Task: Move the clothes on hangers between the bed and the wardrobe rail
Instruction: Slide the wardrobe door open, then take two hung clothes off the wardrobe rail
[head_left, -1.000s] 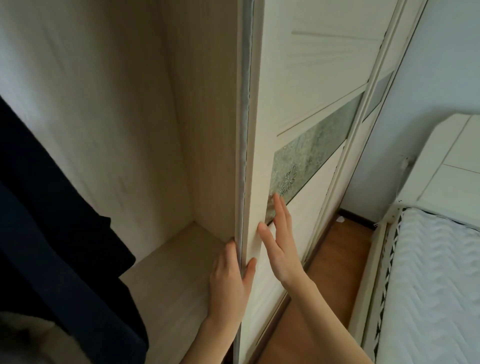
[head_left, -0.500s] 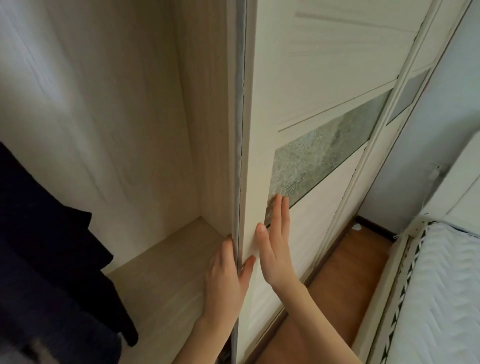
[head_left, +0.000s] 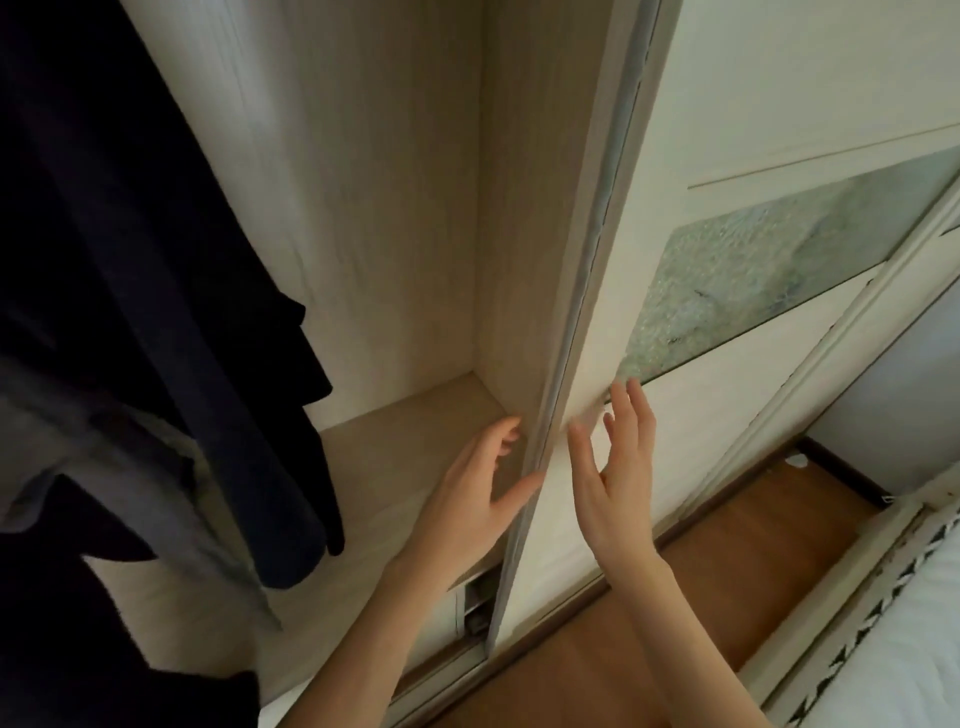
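Tally: wardrobe corner, head view

Hands, two: left hand (head_left: 467, 499) and right hand (head_left: 618, 483). Wardrobe (head_left: 389, 182), one, with one compartment showing. Sliding door (head_left: 727, 104), one plainly seen, with one frosted green glass panel (head_left: 753, 275) in it. Hanging clothes: dark navy garments (head_left: 130, 260), overlapping so the exact number is unclear, plus one grey-blue garment (head_left: 171, 467). Bed (head_left: 909, 649), one, corner only.
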